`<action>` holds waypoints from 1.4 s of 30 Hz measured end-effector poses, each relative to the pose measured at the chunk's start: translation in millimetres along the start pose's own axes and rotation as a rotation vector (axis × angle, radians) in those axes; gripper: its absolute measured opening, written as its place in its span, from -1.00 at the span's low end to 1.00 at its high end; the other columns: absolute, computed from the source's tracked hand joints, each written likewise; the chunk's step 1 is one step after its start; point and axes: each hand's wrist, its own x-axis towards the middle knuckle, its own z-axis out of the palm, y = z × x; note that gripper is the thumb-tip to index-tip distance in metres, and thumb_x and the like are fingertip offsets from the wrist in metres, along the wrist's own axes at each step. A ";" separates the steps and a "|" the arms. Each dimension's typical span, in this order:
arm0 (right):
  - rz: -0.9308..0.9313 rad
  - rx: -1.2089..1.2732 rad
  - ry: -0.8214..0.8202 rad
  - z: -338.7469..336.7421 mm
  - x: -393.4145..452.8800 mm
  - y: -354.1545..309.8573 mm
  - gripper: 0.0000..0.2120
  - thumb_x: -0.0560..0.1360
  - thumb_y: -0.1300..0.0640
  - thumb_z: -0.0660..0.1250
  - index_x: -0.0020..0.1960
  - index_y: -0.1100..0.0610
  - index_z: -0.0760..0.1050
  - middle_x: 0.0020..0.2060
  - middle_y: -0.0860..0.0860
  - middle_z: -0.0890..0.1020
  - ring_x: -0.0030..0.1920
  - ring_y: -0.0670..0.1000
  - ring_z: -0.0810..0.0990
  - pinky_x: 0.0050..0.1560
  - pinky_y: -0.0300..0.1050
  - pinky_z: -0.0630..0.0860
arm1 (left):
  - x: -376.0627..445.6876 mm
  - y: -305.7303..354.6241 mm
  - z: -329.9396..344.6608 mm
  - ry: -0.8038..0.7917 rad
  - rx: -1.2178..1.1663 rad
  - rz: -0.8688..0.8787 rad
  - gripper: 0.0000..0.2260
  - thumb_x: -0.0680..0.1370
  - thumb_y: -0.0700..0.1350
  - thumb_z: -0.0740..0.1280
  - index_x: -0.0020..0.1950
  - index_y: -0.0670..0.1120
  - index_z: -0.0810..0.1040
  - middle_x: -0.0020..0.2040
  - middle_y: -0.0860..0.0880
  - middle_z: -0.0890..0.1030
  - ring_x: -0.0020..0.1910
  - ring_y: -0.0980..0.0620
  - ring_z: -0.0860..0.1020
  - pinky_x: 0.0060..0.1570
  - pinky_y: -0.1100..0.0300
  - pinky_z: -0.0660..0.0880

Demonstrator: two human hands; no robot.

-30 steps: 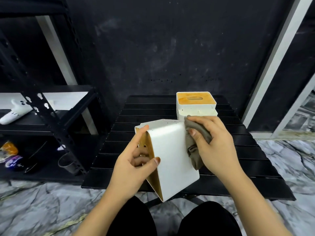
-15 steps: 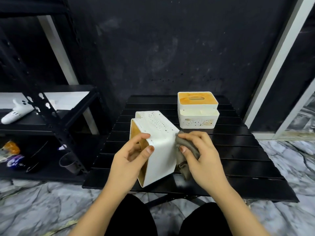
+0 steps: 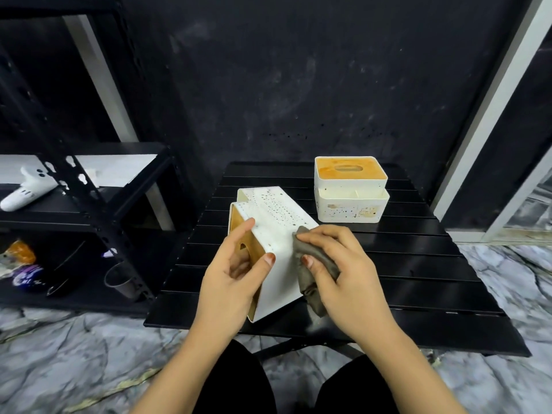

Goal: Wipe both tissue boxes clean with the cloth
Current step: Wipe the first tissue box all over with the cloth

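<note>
A white tissue box (image 3: 276, 231) lies on its side near the front of the black slatted table (image 3: 418, 273), its wooden lid facing left and dark specks on its upturned face. My left hand (image 3: 231, 276) grips the box's lid end, thumb on the white face and fingers over the lid. My right hand (image 3: 340, 267) holds a crumpled grey-brown cloth (image 3: 310, 273) pressed against the box's right side. A second white tissue box (image 3: 351, 189) stands upright at the back of the table, with an orange-stained wooden lid and specks on its front.
A black metal shelf (image 3: 80, 186) stands to the left, holding a white device (image 3: 27, 189), a dark cup (image 3: 121, 282) and small packets. A dark wall rises behind the table. Marble floor surrounds it, and my knees sit under the front edge.
The box has been lowered from a raised tilt and turned so its speckled face points up. My right hand with the cloth has shifted along the box's right side.
</note>
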 end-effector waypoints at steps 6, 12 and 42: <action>-0.081 0.000 0.002 -4.8 -10.0 -8.6 -0.72 0.47 0.11 0.26 0.15 -0.08 0.52 0.09 -0.23 0.46 0.15 -0.11 0.42 0.16 -0.43 0.28 | -6.1 0.8 -2.6 -0.120 0.114 0.060 -0.39 0.29 0.00 0.46 0.25 0.41 0.38 0.23 0.08 0.58 0.25 0.20 0.50 0.25 0.31 0.42; -0.108 -0.011 -0.044 -11.4 -16.2 -9.5 -0.73 0.46 0.13 0.27 0.14 -0.08 0.53 0.05 -0.23 0.48 0.14 -0.11 0.42 0.16 -0.44 0.27 | -9.2 -0.3 -6.7 -0.181 0.153 0.089 -0.37 0.24 0.06 0.50 0.21 0.48 0.39 0.22 0.12 0.57 0.23 0.26 0.49 0.20 0.41 0.40; 0.142 0.037 0.042 -28.3 -13.2 18.5 -0.67 0.46 0.33 0.31 0.09 -0.04 0.55 0.01 -0.19 0.50 0.09 -0.23 0.46 0.10 -0.51 0.29 | -12.8 -3.1 -12.1 -0.164 0.122 0.108 -0.40 0.32 -0.09 0.52 0.14 0.50 0.42 0.23 0.16 0.56 0.25 0.26 0.48 0.17 0.46 0.38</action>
